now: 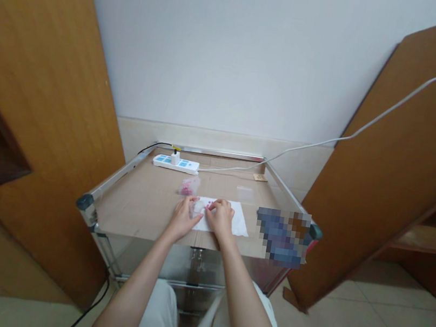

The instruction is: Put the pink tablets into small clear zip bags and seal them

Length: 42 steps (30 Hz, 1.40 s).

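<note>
My left hand (184, 219) curls round the left side of a small clear plastic bag (197, 208), thumb in front and fingers behind. Over a white sheet of paper (238, 222) is my right hand (220, 218), its fingers and thumb drawn together at the bag's right edge. Whatever its fingertips hold is too small to make out. Several small pink beads (209, 204) lie on the paper between the hands. Behind my left hand stands a clear bag of pink beads (189, 185).
A white power strip (176, 164) with a plug sits at the back; its white cable (285, 153) runs up to the right. A flat clear packet (245, 193) lies behind the paper. A pixelated dark object (280, 238) is at right. Metal rails (117, 178) edge the cardboard-covered top.
</note>
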### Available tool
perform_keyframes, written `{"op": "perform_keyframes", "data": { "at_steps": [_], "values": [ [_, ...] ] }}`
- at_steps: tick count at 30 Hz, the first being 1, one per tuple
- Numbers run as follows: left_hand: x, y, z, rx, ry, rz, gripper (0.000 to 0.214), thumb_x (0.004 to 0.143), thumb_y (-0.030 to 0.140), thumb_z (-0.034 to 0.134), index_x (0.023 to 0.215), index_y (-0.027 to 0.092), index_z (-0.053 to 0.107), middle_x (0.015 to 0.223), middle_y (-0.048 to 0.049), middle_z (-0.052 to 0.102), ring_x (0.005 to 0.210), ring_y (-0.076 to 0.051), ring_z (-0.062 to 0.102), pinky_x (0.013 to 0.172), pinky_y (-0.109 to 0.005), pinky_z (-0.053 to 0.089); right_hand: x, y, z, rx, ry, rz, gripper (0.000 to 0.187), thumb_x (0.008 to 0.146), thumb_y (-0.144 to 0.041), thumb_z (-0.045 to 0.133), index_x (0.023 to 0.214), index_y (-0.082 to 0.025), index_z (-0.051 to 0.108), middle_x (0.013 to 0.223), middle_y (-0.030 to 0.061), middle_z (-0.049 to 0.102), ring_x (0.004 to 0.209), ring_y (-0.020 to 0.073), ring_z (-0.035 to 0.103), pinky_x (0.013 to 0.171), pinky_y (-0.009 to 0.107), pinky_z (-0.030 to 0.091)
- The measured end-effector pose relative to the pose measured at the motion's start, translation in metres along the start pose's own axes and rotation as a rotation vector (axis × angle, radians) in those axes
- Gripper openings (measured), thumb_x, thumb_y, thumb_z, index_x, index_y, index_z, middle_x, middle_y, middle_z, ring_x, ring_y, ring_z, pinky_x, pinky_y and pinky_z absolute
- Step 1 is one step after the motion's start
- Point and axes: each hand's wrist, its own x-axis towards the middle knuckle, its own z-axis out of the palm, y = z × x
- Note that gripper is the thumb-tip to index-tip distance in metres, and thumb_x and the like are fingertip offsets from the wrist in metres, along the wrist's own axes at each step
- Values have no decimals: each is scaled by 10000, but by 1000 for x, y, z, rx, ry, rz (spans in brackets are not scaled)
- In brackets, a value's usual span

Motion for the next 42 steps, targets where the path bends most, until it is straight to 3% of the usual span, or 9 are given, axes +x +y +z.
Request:
{"op": "perform_keyframes", "data": {
  "at_steps": [14,21,27,37,42],
  "values": [
    [-1,1,-1,15,6,12,454,634,266,569,1036,190,371,1062,-79,509,991,-183,483,856,-352,354,-1,-2,2,-68,20,-25,76,688,-223,545,636,-181,582,846,69,549,882,215,423,720,324,267],
    [-1,0,0,-23,-14,9,456,640,267,563,1039,192,356,1068,-84,518,993,-183,486,858,-352,349,2,-3,1,149,81,38,88,686,-261,542,676,-188,590,824,47,568,856,196,459,711,298,302],
    [-1,1,-1,-5,-18,2,447,646,273,555,1039,192,359,1058,-75,519,978,-178,489,855,-344,348,2,-12,-2,314,151,-68,97,697,-265,535,681,-187,590,823,44,568,844,178,477,744,301,326],
    [0,-2,1,-15,-8,4,464,617,214,563,1038,188,370,1039,-78,518,967,-178,492,841,-332,354,-2,-18,5,416,96,-149,124,712,-276,532,711,-195,625,833,53,579,842,167,494,764,298,352],
    [-1,-1,0,-12,-13,4,455,629,269,568,1032,193,371,1041,-72,520,967,-177,492,844,-334,353,2,-13,-2,446,141,-137,164,748,-283,481,718,-185,609,826,50,584,814,152,504,758,278,355]
  ]
}}
